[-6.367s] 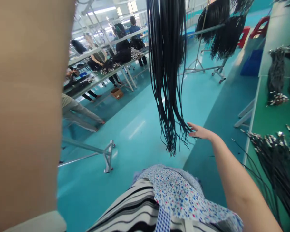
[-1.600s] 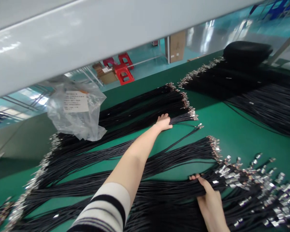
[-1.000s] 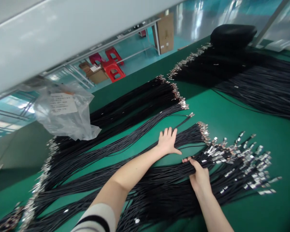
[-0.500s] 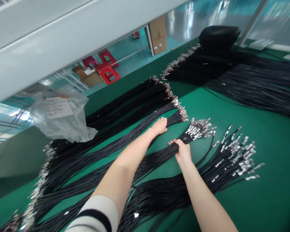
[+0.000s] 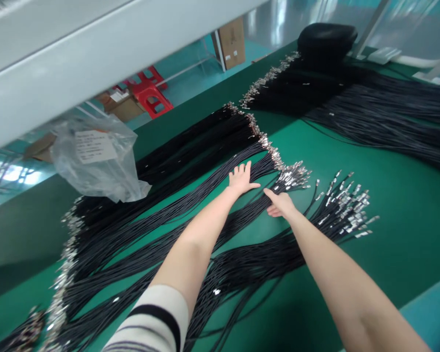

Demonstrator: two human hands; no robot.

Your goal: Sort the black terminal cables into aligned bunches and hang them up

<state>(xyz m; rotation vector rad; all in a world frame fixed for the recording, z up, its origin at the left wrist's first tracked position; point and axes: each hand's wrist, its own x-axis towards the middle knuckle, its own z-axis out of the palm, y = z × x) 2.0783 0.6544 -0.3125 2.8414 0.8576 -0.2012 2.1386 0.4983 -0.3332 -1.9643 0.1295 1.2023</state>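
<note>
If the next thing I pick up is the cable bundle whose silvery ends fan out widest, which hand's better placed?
Probably your right hand: it is nearer that cable bundle, and its forearm crosses above it. Your left hand, spread open, is farther away, beyond the right.

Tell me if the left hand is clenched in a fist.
No, the left hand is open, its thumb held out and its fingers spread over the cables.
</note>
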